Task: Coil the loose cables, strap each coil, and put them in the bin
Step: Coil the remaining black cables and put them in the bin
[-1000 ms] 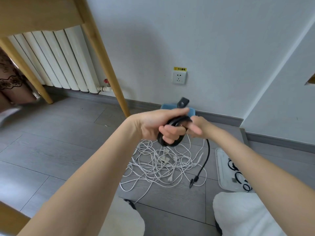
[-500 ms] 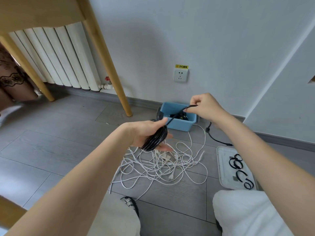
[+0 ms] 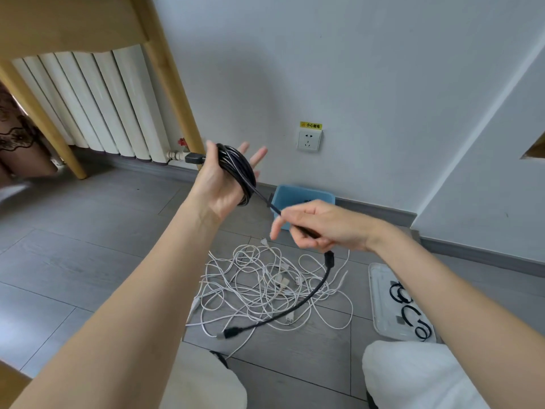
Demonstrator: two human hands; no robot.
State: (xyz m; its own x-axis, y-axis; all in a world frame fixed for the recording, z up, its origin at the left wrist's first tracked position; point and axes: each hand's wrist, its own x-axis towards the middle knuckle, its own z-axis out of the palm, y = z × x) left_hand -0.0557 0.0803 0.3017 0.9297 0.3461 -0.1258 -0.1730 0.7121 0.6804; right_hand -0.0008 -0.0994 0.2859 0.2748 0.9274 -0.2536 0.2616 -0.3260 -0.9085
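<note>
A wooden table leg (image 3: pixel 174 93) slants down in front of a white radiator (image 3: pixel 88 104) by the wall. On the grey floor lies a loose tangle of thin white cables (image 3: pixel 265 287), spread out in many overlapping loops, with small plugs among them. To its right is a clear tray (image 3: pixel 380 290) with several black straps (image 3: pixel 408 311) curled on it. A blue bin (image 3: pixel 298 196) stands against the wall, behind the hands.

The left hand (image 3: pixel 219 184) is raised, palm up, fingers spread straight, with a black cable (image 3: pixel 237 169) wound around it in a tight, glossy coil of several turns. One black plug (image 3: pixel 194 158) sticks out to the left past the thumb. From the coil the cable runs taut down to the right hand (image 3: pixel 321 225), which pinches it between thumb and curled fingers. Below that hand the free end hangs in a curve over the white cables, ending in a black plug (image 3: pixel 233 332) near the floor.
</note>
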